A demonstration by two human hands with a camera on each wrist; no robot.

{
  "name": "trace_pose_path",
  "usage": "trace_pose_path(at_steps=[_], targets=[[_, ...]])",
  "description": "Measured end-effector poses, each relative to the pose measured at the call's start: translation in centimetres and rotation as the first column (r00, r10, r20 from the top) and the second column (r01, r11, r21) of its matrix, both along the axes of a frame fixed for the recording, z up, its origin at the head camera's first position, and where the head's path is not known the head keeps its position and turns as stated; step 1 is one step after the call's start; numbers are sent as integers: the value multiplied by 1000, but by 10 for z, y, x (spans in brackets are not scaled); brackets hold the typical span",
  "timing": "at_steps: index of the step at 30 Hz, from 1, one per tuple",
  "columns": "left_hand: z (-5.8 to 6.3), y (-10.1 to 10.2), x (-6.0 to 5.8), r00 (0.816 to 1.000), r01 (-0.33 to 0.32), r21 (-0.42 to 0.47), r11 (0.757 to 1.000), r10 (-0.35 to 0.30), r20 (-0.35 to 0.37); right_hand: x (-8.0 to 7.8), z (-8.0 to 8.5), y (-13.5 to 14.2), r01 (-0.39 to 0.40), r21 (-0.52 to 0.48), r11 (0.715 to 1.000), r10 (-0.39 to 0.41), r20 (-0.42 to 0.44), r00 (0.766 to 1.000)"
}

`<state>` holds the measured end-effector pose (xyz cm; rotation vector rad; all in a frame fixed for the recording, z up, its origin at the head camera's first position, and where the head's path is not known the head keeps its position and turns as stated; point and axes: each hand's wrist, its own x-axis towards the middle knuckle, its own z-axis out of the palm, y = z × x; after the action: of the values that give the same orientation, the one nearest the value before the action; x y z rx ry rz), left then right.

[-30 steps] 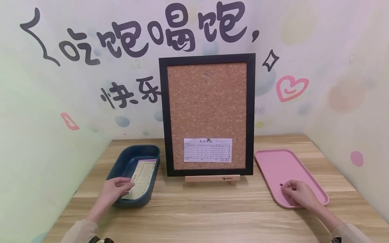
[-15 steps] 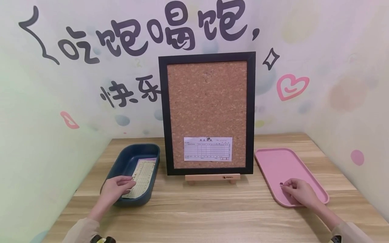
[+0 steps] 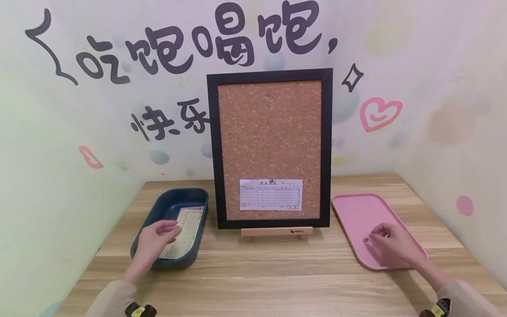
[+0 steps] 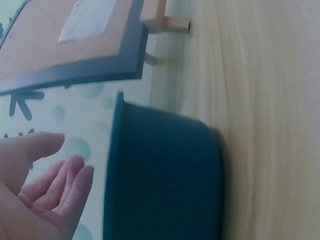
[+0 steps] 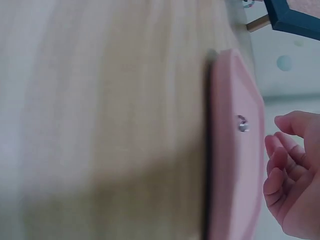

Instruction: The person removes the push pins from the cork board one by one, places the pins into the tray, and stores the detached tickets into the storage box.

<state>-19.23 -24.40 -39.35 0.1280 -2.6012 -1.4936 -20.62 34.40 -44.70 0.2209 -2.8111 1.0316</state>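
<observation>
while wall [image 3: 174, 94] reads 快乐, left hand [image 3: 154, 241], right hand [image 3: 396, 244] hover, grip half-parted, empty.

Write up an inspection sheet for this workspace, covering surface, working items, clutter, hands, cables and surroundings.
Surface: wood-grain table, lit unevenly, hand shadows at the right.
Working items: blue tray holding paper slips; pink tray with a small shiny piece lying on it; black-framed corkboard on a wooden stand, a white form fixed low on it.
Clutter: nothing seen.
Hands: left hand over the blue tray, fingers loosely bent; right hand over the pink tray, thumb and fingers apart; neither visibly holds anything.
Cables: nothing seen.
Surroundings: pale walls with dark lettering, pastel spots and a pink heart.
</observation>
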Motion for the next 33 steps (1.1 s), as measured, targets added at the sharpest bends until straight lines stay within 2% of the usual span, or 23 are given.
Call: trace_pose_path(at_steps=[5, 10, 18, 23, 29, 33], targets=[[5, 19, -5, 996, -19, 36, 999, 22, -86, -8, 18, -3, -13, 48, 999, 18, -114, 993], [9, 44, -11, 990, 18, 69, 997, -8, -139, -16, 41, -12, -35, 28, 999, 37, -105, 994], [12, 81, -22, 982, 66, 49, 997, -56, -183, -25, 76, -40, -42, 51, 998, 45, -55, 997], [10, 100, -30, 983, 81, 106, 991, -62, -171, -29, 95, -66, -33, 52, 998, 38, -101, 994], [8, 117, -38, 981, 97, 155, 983, -68, -180, -35, 108, -101, -68, 40, 997, 75, -213, 974], [5, 125, -42, 973, 102, 162, 982, -65, -221, -40, 112, -124, -104, 19, 994, 105, -225, 969]])
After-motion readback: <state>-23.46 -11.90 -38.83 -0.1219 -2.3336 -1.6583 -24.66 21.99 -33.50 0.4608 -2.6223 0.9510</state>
